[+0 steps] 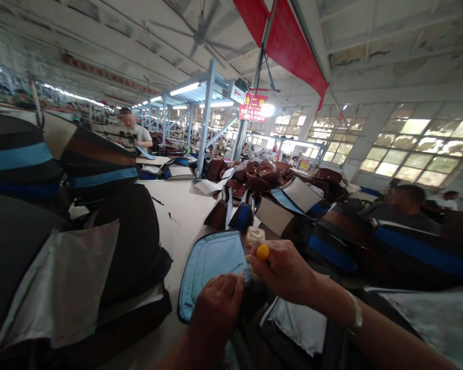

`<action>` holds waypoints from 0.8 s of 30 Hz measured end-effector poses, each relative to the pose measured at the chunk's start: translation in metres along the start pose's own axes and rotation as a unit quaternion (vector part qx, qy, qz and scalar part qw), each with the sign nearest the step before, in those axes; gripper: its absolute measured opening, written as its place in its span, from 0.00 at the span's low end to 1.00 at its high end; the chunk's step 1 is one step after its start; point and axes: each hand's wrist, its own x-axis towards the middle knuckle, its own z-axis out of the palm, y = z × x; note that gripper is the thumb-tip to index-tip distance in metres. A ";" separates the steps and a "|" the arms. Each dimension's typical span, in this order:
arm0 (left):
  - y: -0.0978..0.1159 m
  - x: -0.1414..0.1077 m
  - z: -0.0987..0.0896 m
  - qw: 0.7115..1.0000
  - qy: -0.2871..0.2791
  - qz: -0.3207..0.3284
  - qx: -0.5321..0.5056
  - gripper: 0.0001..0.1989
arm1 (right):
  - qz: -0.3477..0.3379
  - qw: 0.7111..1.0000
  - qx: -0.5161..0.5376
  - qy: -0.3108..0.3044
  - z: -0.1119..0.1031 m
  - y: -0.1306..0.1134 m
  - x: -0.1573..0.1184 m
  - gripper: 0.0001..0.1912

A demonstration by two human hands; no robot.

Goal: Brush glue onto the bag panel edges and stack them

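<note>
A light blue fabric panel [212, 262] with a dark edge and curved stitched lines lies on the white table in front of me. My left hand [218, 303] rests at its lower right part, fingers bent together against the fabric. Over the panel's right edge, my right hand [283, 270] is closed around a tool with a yellow handle [263, 252]; the tool's tip is hidden. Just behind my right hand stands a small pale container [255, 234] with a round top.
Stacked dark bag pieces [131, 241] rise at the left, with pale cloth [77, 277] hanging over one. Brown bags [268, 174] and blue-striped pieces [332, 249] cover the back and right. A person [141, 134] works at the far left; another sits at the right.
</note>
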 end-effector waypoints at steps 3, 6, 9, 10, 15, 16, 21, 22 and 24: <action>0.003 0.001 0.002 1.000 -0.002 0.004 -0.001 0.13 | 0.004 1.000 -0.026 0.008 0.006 -0.002 0.002 0.11; 0.005 0.001 0.004 1.000 -0.007 0.004 0.001 0.12 | -0.015 0.999 -0.037 -0.004 0.011 -0.003 0.004 0.11; 0.002 0.000 0.003 1.000 -0.005 0.000 0.004 0.13 | -0.024 0.997 -0.072 0.022 0.006 0.002 0.006 0.12; -0.001 0.001 0.001 1.000 -0.002 -0.001 0.007 0.13 | -0.004 0.996 -0.062 0.058 0.001 0.005 0.005 0.12; -0.034 0.009 -0.029 0.996 0.019 -0.087 -0.032 0.11 | 0.201 0.880 0.354 0.244 -0.010 0.029 -0.020 0.10; -0.041 0.012 -0.038 0.990 0.015 -0.124 -0.066 0.11 | 0.214 0.847 0.421 0.244 -0.005 0.032 -0.027 0.11; -0.062 0.022 -0.068 0.923 -0.076 -0.270 -0.262 0.10 | 0.221 0.679 0.678 0.175 0.054 0.021 -0.057 0.13; -0.063 0.020 -0.067 0.914 -0.083 -0.296 -0.264 0.10 | 0.209 0.645 0.716 0.166 0.066 0.014 -0.060 0.12; -0.065 0.013 -0.061 0.908 -0.091 -0.328 -0.245 0.14 | 0.183 0.613 0.751 0.164 0.083 0.000 -0.062 0.11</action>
